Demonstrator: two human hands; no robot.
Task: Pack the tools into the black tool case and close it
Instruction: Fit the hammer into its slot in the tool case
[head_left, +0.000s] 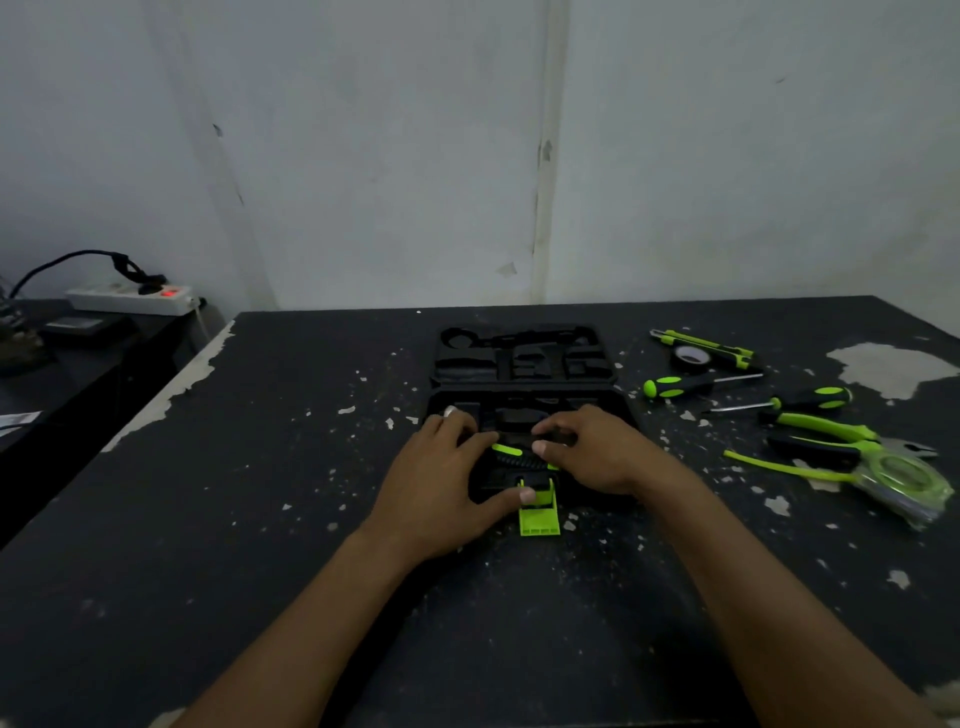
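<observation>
The black tool case lies open on the table, its lid flat at the far side with empty moulded slots. My left hand and my right hand both rest in the near half, fingers on a black and green tool lying in its slot. My left thumb touches the green latch at the case's front edge. To the right of the case lie two green-handled screwdrivers, a utility knife, a roll of black tape, pliers and a tape measure.
The black table has chipped paint and ends at a white wall behind. A lower dark surface at the left carries a white power strip with a red light and a plugged cable.
</observation>
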